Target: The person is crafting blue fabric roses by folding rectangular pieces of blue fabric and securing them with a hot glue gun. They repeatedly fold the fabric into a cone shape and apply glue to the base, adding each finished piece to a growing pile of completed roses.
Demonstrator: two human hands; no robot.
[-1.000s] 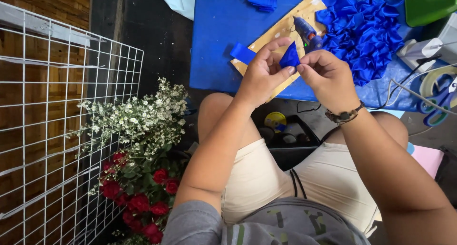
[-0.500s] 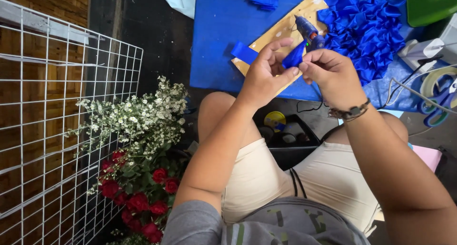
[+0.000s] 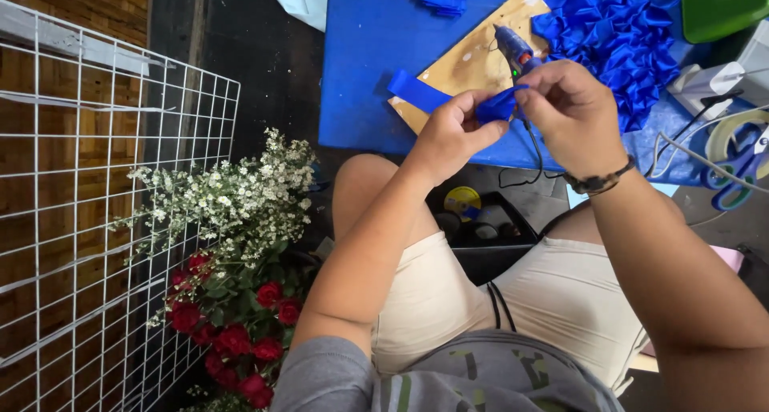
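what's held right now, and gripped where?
Both hands pinch one small folded blue ribbon piece: left hand by its lower left end, between thumb and fingers; right hand at its right end, by the fingertips. Nothing else is held.

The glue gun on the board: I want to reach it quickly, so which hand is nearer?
Right. The right hand sits just beside and below the glue gun; the left hand is farther, lower left.
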